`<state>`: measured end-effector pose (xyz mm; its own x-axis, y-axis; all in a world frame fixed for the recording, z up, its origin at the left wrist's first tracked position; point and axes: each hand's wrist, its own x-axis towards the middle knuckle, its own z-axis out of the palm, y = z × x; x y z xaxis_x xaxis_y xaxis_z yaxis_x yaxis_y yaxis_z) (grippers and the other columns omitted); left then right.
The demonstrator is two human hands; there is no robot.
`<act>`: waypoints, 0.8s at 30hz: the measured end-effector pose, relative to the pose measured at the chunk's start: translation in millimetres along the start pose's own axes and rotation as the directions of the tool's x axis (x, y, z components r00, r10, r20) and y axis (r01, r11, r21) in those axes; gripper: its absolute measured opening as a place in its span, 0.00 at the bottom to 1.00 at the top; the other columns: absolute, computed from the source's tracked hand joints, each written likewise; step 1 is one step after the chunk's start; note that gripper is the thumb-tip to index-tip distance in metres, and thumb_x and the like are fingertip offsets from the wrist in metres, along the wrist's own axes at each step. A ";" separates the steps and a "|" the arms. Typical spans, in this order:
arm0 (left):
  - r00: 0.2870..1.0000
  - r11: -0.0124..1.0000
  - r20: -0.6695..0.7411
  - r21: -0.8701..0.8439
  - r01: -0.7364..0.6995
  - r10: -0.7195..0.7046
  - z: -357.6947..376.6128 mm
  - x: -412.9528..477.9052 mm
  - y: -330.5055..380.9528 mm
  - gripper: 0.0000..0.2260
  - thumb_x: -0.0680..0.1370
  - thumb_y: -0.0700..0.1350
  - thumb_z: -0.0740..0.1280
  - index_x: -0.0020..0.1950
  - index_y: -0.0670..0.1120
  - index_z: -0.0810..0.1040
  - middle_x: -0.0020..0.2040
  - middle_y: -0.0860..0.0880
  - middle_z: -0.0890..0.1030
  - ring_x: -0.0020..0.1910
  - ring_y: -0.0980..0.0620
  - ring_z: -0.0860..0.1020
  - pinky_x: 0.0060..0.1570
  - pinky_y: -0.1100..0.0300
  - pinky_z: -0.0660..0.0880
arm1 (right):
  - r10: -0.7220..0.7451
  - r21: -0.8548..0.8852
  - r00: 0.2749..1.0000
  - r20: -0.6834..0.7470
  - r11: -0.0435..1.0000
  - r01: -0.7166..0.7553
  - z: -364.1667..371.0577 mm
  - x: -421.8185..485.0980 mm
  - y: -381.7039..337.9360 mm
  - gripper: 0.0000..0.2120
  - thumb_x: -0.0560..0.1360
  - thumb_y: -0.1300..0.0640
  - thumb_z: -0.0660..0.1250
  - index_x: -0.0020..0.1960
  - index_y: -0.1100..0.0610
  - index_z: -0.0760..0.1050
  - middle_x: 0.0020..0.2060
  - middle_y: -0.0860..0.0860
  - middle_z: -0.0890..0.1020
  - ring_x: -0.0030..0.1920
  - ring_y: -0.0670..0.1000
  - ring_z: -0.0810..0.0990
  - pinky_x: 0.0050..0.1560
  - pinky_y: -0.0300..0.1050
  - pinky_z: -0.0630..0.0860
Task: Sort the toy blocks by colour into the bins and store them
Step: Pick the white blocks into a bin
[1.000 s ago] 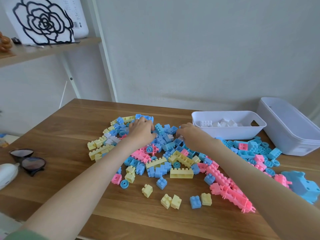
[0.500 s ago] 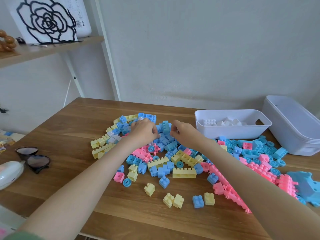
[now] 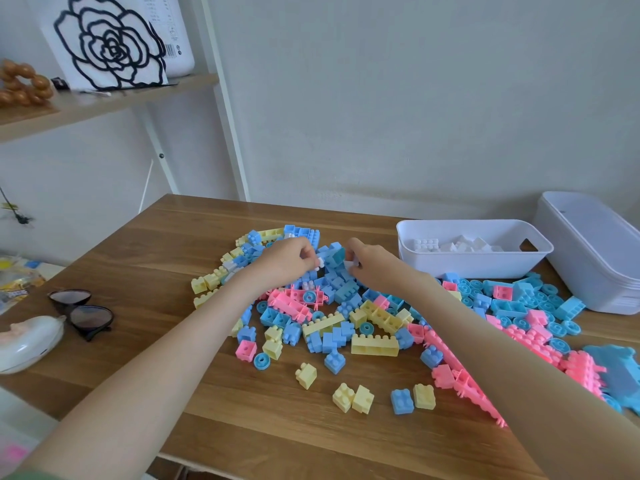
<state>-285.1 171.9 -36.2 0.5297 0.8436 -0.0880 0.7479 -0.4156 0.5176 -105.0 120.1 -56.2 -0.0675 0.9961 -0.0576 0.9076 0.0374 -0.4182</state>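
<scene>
Right hand (image 3: 375, 268) pinching white block (image 3: 349, 265), yellow brick (image 3: 375, 345) crosswise

- The left forearm (image 3: 166, 358) is bare along nearly all its visible length.
- A narrow edge of green sleeve (image 3: 24, 475) shows at the bottom-left corner, where that arm leaves the view.
- The right forearm (image 3: 485, 341) is bare right to the frame edge.
- The left hand (image 3: 287, 261) and the right hand (image 3: 375, 268) are bare.
</scene>
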 end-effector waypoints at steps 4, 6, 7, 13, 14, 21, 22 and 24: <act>1.000 0.997 -0.029 -0.073 -0.002 0.000 -1.6 -3.7 1.3 0.05 0.80 0.48 0.63 0.46 0.48 0.73 0.45 0.48 0.80 0.38 0.50 0.75 0.43 0.53 0.74 | -0.026 -0.001 0.998 0.062 1.000 0.027 -3.1 -1.2 -3.7 0.06 0.79 0.64 0.56 0.51 0.55 0.61 0.46 0.56 0.76 0.39 0.51 0.71 0.38 0.42 0.69; 0.998 1.000 -0.053 -0.013 -0.020 0.020 3.1 -6.8 4.5 0.05 0.81 0.48 0.61 0.47 0.48 0.73 0.38 0.55 0.76 0.34 0.54 0.72 0.42 0.56 0.70 | -0.037 -0.013 0.995 0.095 0.999 0.038 -4.0 -1.8 -6.2 0.06 0.78 0.65 0.55 0.51 0.55 0.60 0.41 0.53 0.74 0.36 0.49 0.68 0.35 0.40 0.66; 0.998 0.999 -0.057 0.043 -0.032 0.034 7.7 -8.2 7.3 0.06 0.81 0.47 0.60 0.48 0.47 0.72 0.37 0.58 0.74 0.35 0.55 0.72 0.44 0.56 0.69 | -0.038 -0.023 0.994 0.105 0.999 0.040 -4.3 -2.5 -7.3 0.06 0.78 0.65 0.55 0.51 0.55 0.60 0.39 0.51 0.72 0.35 0.48 0.68 0.34 0.39 0.65; 0.991 0.969 -0.036 0.217 -0.117 0.128 27.6 -10.5 17.6 0.04 0.82 0.45 0.56 0.55 0.47 0.67 0.38 0.53 0.77 0.39 0.53 0.72 0.64 0.53 0.58 | -0.015 -0.011 0.994 0.111 1.000 0.017 -6.6 -7.8 -7.3 0.06 0.79 0.60 0.58 0.54 0.57 0.62 0.42 0.51 0.72 0.39 0.49 0.71 0.37 0.40 0.68; 0.991 0.966 -0.033 0.226 -0.122 0.133 27.8 -10.2 18.0 0.04 0.83 0.45 0.55 0.56 0.47 0.66 0.40 0.52 0.78 0.41 0.53 0.73 0.66 0.52 0.56 | -0.016 -0.008 0.995 0.097 1.000 0.016 -5.8 -9.1 -5.9 0.06 0.79 0.59 0.57 0.54 0.58 0.62 0.42 0.51 0.73 0.39 0.50 0.71 0.38 0.42 0.68; 0.995 0.994 -0.059 0.083 -0.069 0.074 24.6 -8.8 23.7 0.11 0.82 0.50 0.57 0.63 0.50 0.66 0.50 0.48 0.81 0.51 0.49 0.75 0.60 0.53 0.67 | -0.044 -0.004 0.996 -0.081 0.999 0.044 -2.0 -16.0 2.5 0.03 0.79 0.59 0.56 0.49 0.57 0.61 0.34 0.51 0.71 0.34 0.51 0.70 0.35 0.47 0.68; 0.996 0.998 -0.067 0.008 -0.065 0.065 24.9 -10.0 25.0 0.12 0.82 0.50 0.58 0.64 0.50 0.66 0.53 0.48 0.80 0.53 0.48 0.76 0.58 0.51 0.70 | -0.056 0.008 0.992 -0.115 0.998 0.058 -4.1 -18.3 2.3 0.04 0.79 0.59 0.56 0.49 0.57 0.61 0.35 0.52 0.72 0.34 0.52 0.70 0.36 0.47 0.69; 0.993 0.991 -0.087 -0.105 -0.083 0.074 26.5 -12.9 30.7 0.13 0.81 0.49 0.59 0.65 0.49 0.67 0.55 0.49 0.79 0.53 0.48 0.76 0.57 0.50 0.73 | -0.086 0.015 0.978 -0.188 0.996 0.090 -10.0 -23.6 2.5 0.05 0.78 0.60 0.58 0.48 0.57 0.61 0.35 0.53 0.73 0.33 0.52 0.70 0.37 0.49 0.71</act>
<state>-258.3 139.3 -41.7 0.5471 0.8367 0.0246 0.6549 -0.4461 0.6100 -97.0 97.5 -46.9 -0.0661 0.9865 0.1497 0.8912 0.1258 -0.4357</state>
